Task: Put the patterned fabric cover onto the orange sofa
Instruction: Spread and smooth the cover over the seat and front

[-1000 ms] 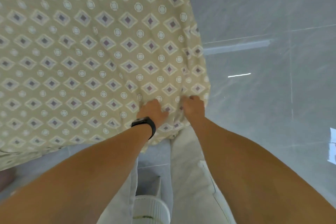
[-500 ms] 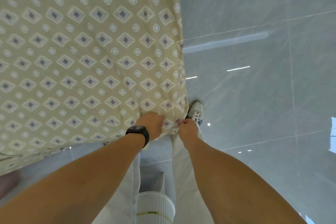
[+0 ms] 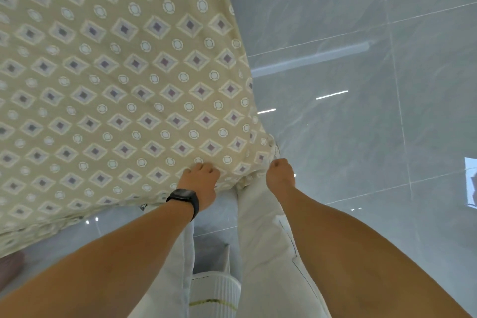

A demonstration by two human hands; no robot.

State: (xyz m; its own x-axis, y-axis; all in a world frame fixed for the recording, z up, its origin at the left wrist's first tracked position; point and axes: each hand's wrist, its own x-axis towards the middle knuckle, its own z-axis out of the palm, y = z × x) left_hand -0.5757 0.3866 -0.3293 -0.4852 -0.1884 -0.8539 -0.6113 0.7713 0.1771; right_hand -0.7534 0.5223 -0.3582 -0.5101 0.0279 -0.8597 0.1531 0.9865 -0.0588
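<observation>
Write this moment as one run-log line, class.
stage: fitting corner | left hand: grips patterned fabric cover | right hand: pinches cover corner | sofa: hidden under cover | floor: grey tiles

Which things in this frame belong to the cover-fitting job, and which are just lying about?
Job:
cover, stretched out, its near corner gripped
left hand, fingers curled on the cover's edge
right hand, pinching the corner

Lying about:
watch on the left wrist
floor, glossy grey tile
white ribbed thing between the legs, unclear what
</observation>
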